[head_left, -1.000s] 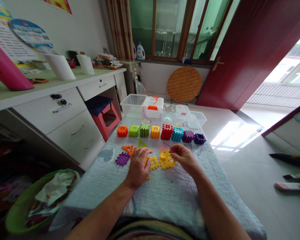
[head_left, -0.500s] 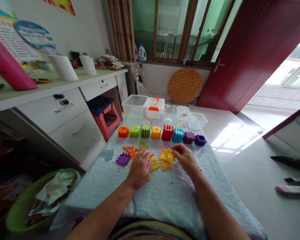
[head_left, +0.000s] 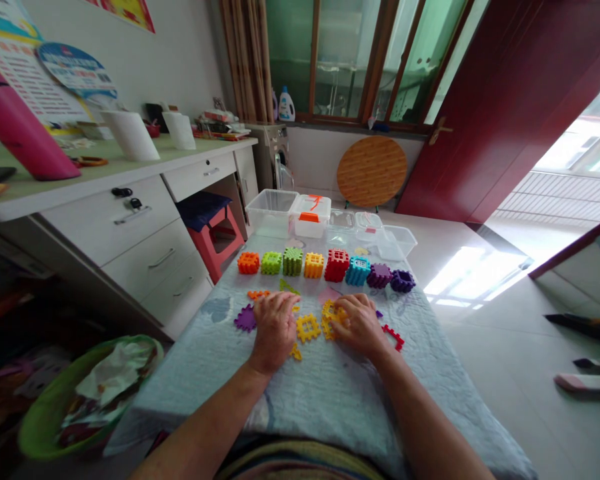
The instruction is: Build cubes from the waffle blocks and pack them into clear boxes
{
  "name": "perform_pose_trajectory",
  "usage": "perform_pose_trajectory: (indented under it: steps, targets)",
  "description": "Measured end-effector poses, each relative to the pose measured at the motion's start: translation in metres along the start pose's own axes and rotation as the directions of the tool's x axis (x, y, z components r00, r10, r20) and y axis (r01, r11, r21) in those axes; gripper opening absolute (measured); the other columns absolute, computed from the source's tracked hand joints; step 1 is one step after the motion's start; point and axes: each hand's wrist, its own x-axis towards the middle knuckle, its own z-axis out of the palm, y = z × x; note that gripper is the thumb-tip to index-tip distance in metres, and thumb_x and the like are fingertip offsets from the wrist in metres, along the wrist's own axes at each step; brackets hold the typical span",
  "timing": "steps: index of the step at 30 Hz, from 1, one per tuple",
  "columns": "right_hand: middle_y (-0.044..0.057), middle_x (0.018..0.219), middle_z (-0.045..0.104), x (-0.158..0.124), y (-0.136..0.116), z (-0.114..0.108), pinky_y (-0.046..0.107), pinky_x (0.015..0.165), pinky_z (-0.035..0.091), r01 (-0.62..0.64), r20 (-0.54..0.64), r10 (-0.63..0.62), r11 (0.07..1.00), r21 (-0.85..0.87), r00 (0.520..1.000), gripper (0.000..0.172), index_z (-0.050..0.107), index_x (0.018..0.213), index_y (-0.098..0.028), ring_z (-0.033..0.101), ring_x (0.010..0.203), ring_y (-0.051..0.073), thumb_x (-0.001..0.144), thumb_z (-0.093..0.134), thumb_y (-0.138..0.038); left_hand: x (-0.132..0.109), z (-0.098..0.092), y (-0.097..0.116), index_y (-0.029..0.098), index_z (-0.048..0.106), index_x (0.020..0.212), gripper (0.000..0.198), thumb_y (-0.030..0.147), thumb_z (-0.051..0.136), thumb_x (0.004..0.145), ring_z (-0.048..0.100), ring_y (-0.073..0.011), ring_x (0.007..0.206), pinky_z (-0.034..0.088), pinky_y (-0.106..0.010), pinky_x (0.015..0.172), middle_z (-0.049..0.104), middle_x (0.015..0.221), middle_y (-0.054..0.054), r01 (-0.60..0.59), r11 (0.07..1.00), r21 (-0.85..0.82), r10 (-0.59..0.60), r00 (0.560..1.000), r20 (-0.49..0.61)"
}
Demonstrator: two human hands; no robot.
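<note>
My left hand (head_left: 276, 331) lies palm down over the loose pieces, fingers stretched forward, covering part of the orange pieces (head_left: 258, 294). Beside it are a purple notched square (head_left: 245, 319) and a yellow square frame (head_left: 309, 329). A yellow triangular piece (head_left: 295, 352) pokes out near the thumb. With fingers and thumb my right hand (head_left: 364, 325) grips a yellow square lattice piece (head_left: 330, 311), low over another yellow piece; the fingers hide much of both. A red frame piece (head_left: 394, 337) rests right of this hand, and a green triangle (head_left: 289, 287) lies farther back.
Behind the loose pieces stands a row of coloured building-block cubes, among them a red one (head_left: 337, 265) and a blue one (head_left: 359, 271). Clear plastic boxes (head_left: 271, 212) line the table's far end. A green basket (head_left: 35, 427) is on the floor at left.
My right hand has lowered its yellow piece onto the other yellow one and turned palm down. My left hand has shifted slightly, its fingers straighter, covering more of the orange pieces.
</note>
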Motion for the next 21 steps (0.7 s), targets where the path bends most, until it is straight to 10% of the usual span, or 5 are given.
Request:
perform_pose_trajectory:
  steps: [15,21]
  targets:
    - [0.006,0.097,0.064,0.001,-0.007,0.003,0.034,0.087,0.034,0.036,0.089,-0.024,0.99,-0.135,0.996,0.012,0.065,0.091,-0.021,0.054,0.092,0.021,0.081,0.059,-0.023,-0.001,-0.003,0.004,0.022,0.057,0.108,0.032,0.012,0.052,0.078,0.05,-0.0264,0.112,0.034,-0.047,0.103,0.062,0.111,-0.007,-0.062,0.995,-0.074,0.066,0.996,0.059]
    - [0.007,0.098,0.065,0.002,0.003,0.003,0.034,0.087,0.039,0.061,-0.238,-0.055,0.998,0.019,0.97,0.019,0.068,0.094,-0.021,0.055,0.094,0.02,0.092,0.049,-0.021,-0.003,-0.002,0.006,0.02,0.057,0.114,0.041,0.039,0.063,0.079,0.046,-0.0305,0.116,0.029,-0.05,0.105,0.06,0.117,-0.009,-0.092,0.995,-0.046,0.099,0.979,0.178]
